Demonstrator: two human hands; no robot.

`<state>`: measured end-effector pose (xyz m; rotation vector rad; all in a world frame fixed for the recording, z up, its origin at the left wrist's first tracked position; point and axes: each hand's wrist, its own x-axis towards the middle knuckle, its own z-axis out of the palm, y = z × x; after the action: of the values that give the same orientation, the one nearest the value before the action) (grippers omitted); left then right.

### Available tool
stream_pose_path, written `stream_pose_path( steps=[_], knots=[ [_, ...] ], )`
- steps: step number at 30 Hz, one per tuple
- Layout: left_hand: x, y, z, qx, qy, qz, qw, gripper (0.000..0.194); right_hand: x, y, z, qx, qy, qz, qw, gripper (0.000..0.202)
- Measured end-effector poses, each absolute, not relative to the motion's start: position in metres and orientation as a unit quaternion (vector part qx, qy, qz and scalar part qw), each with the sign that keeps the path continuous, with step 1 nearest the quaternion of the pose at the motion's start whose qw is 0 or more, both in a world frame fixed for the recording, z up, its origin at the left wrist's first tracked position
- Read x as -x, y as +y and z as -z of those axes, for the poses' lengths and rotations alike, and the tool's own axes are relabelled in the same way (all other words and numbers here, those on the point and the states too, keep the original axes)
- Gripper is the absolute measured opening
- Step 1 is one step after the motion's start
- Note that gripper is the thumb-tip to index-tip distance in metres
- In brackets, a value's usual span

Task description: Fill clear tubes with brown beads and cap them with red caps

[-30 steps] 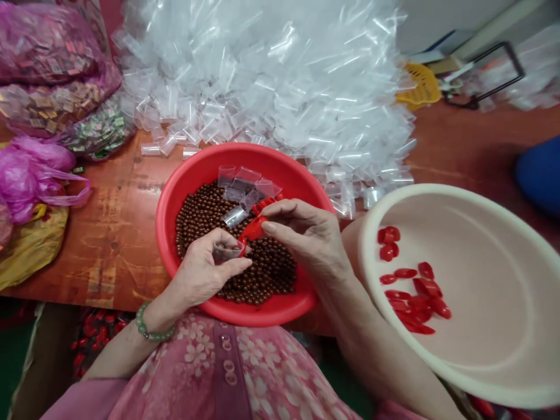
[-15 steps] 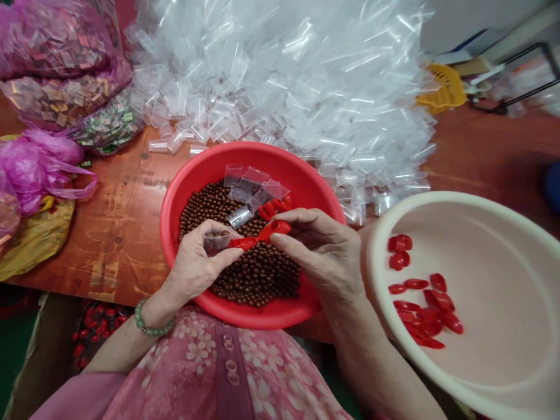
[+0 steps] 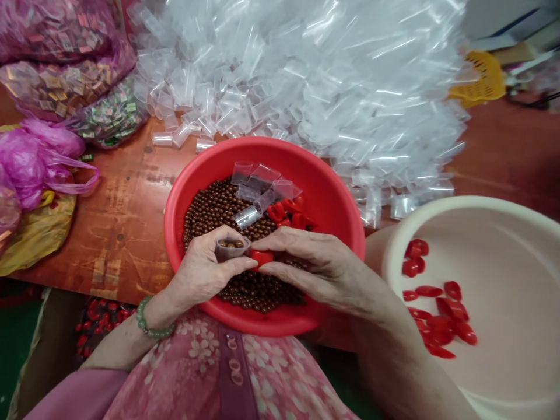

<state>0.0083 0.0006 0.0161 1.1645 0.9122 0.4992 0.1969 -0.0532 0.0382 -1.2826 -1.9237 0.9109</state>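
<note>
Over the red basin (image 3: 262,149), my left hand (image 3: 205,265) is closed round a clear plastic tube (image 3: 231,251), its open end facing up with brown beads showing inside. My right hand (image 3: 312,265) pinches a red plastic cap (image 3: 261,258) between thumb and fingers, right beside the tube. The left thumb tip also meets the cap. Below both hands, brown beads (image 3: 214,204) cover the basin's bottom. Several clear tubes (image 3: 247,217) and some red caps (image 3: 291,209) lie on the beads toward the back.
A large heap of clear tubes (image 3: 306,87) fills the table's back. To the right stands a cream tub (image 3: 503,274) with red caps (image 3: 441,326) inside. Pink bags (image 3: 56,93) of small pieces sit at left. A yellow plastic basket (image 3: 481,76) lies at back right.
The tube in my left hand has tipped upright, so its beads now show from above. My right hand has moved left and lower, and the two-part red piece now appears as one compact cap.
</note>
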Motion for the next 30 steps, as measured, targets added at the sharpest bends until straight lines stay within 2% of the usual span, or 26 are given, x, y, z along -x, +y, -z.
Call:
stream_pose_path(
  steps=[3, 6, 11, 14, 16, 21, 24, 30],
  knots=[
    [-0.008, 0.001, -0.015, -0.522, 0.412, -0.211, 0.717, 0.016, -0.192, -0.055, -0.037, 0.509, -0.708, -0.355, 0.335, 0.007],
    [-0.007, 0.001, -0.015, -0.52, 0.41, -0.203, 0.721, 0.014, -0.187, -0.059, -0.03, 0.532, -0.658, -0.366, 0.388, 0.005],
    [-0.007, 0.0, -0.018, -0.506, 0.399, -0.185, 0.742, 0.011, -0.185, -0.063, -0.017, 0.571, -0.495, -0.411, 0.51, 0.01],
    [-0.007, -0.002, -0.018, -0.488, 0.387, -0.174, 0.763, 0.009, -0.181, -0.061, -0.016, 0.58, -0.454, -0.386, 0.555, 0.018],
    [-0.007, -0.003, -0.016, -0.479, 0.376, -0.172, 0.774, 0.011, -0.175, -0.059, -0.019, 0.574, -0.46, -0.352, 0.579, 0.016],
    [-0.006, -0.005, -0.01, -0.464, 0.285, -0.205, 0.813, 0.013, -0.15, -0.053, -0.025, 0.551, -0.525, -0.281, 0.584, 0.019],
    [-0.005, -0.004, -0.009, -0.482, 0.28, -0.216, 0.802, 0.008, -0.142, -0.052, -0.022, 0.546, -0.552, -0.261, 0.574, 0.02],
    [-0.005, -0.003, -0.01, -0.514, 0.268, -0.214, 0.786, 0.015, -0.144, -0.055, -0.013, 0.559, -0.559, -0.244, 0.561, 0.014]
  ],
)
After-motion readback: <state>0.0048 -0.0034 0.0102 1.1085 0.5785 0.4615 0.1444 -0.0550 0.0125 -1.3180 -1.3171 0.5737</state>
